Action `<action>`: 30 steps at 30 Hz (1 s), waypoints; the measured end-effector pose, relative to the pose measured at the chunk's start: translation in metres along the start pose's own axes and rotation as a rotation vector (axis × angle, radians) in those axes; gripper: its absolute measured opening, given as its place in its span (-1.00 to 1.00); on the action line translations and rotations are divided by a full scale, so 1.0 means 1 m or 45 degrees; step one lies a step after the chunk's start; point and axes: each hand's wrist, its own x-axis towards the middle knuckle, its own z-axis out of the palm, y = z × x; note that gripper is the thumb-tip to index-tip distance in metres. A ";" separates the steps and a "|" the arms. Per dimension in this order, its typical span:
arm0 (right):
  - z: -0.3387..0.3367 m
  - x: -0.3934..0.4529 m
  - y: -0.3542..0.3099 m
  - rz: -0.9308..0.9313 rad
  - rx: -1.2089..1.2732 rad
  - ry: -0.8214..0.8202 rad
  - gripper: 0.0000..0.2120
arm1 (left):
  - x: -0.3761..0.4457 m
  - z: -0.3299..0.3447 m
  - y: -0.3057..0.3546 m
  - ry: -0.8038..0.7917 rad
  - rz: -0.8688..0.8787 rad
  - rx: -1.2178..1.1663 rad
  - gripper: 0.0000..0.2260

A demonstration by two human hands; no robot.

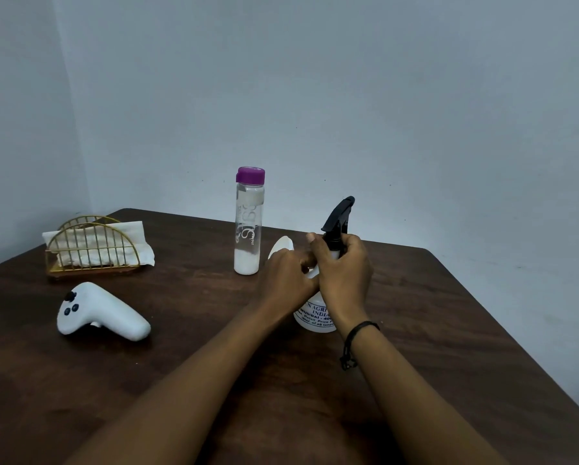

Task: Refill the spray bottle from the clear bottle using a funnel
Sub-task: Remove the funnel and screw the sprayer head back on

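Both hands grip the spray bottle: right hand curled round its black neck, left hand round the shoulder. Probably light, smooth plastic; hold the body firmly.

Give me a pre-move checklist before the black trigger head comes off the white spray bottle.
1. White plastic spray bottle upright on the dark wooden table: ok.
2. Right hand grips the black trigger head collar: ok.
3. Left hand steadies the bottle's shoulder: ok.
4. White funnel within reach behind the hands: ok.
5. Clear bottle with purple cap uncapped for pouring: not ok, cap on.
6. Trigger head loosened: cannot tell.
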 end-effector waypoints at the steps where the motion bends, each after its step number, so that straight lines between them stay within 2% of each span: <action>1: -0.002 0.000 -0.001 -0.015 -0.016 -0.007 -0.68 | 0.000 -0.001 0.000 -0.004 0.018 -0.002 -0.73; 5: -0.005 -0.001 -0.003 -0.033 -0.043 -0.038 -0.68 | -0.001 -0.004 -0.001 -0.014 0.068 0.005 -0.82; 10: -0.006 0.002 -0.003 -0.042 -0.067 -0.137 -0.69 | -0.001 -0.007 0.001 -0.036 0.119 0.029 -0.84; 12: -0.005 0.001 -0.003 -0.065 -0.072 -0.114 -0.69 | -0.002 -0.009 0.001 -0.044 0.125 0.016 -0.82; 14: -0.004 -0.002 -0.005 -0.057 -0.034 -0.032 -0.59 | -0.002 -0.009 0.002 -0.026 0.137 0.020 -0.64; 16: -0.004 -0.004 -0.008 0.000 -0.004 0.007 -0.42 | -0.002 -0.009 0.002 -0.049 0.159 0.018 -0.57; 18: -0.006 -0.002 -0.012 0.083 0.013 -0.028 -0.27 | -0.002 -0.010 0.002 -0.091 0.200 -0.009 -0.64; 19: -0.006 0.001 -0.013 0.121 0.041 -0.056 -0.27 | -0.003 -0.012 0.003 -0.128 0.225 -0.024 -0.74; 21: -0.009 0.007 -0.014 0.195 0.111 -0.131 -0.54 | -0.003 -0.015 0.003 -0.194 0.287 -0.051 -0.93; 23: -0.013 0.008 -0.015 0.239 0.142 -0.171 -0.81 | -0.002 -0.017 0.000 -0.217 0.299 -0.073 -0.87; 28: -0.017 0.003 -0.020 0.215 0.147 -0.105 -0.91 | 0.005 -0.021 -0.008 -0.043 0.171 0.130 -0.75; 30: -0.022 0.002 -0.022 0.199 0.140 -0.084 -0.84 | 0.006 -0.024 -0.009 0.034 0.088 0.218 -0.78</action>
